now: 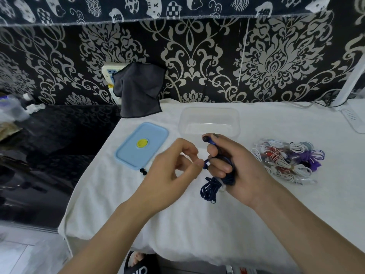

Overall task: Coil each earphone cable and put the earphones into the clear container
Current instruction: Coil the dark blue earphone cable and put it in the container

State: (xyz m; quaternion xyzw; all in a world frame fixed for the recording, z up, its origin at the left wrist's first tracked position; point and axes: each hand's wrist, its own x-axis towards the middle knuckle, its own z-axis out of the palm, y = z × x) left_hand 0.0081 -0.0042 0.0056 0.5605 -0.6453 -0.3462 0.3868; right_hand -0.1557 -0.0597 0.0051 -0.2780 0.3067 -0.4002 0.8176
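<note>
My right hand (233, 165) grips a dark blue earphone (209, 187). Its cable is wound round the fingers, one earbud sticks out at the top, and a bundle of loops hangs below the palm. My left hand (177, 173) pinches the cable end beside the right fingers. The clear container (209, 120) stands open just behind both hands, and nothing shows inside it. A pile of tangled earphones (288, 161) in white, red and purple lies to the right.
The container's light blue lid (142, 145) lies to the left, with two small black ear tips (143, 171) at its near edge. A dark grey cloth (138, 91) hangs at the back. A white towel (177, 224) covers the table; a white lamp base (353, 117) stands far right.
</note>
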